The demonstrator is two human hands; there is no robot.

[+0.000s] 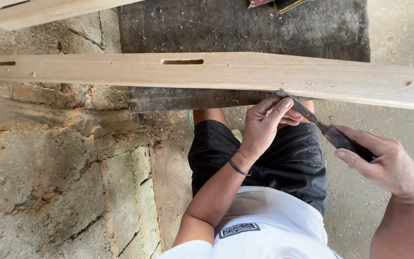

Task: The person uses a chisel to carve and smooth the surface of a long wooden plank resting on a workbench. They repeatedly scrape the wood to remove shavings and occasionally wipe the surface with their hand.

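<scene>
A long pale wooden plank (216,74) with slot-shaped mortises lies across a dark workbench (245,29). My right hand (384,163) grips the dark handle of a chisel (329,132), whose blade tip touches the plank's near edge. My left hand (267,122) pinches the chisel blade close to the tip, fingers curled around it just below the plank. A thin dark band and a yellow one sit on my left wrist.
A rough stone and cement wall (49,182) fills the left side. Another wooden piece (34,12) lies at the top left. Grey concrete floor (398,38) spreads to the right. My black shorts and white shirt are below.
</scene>
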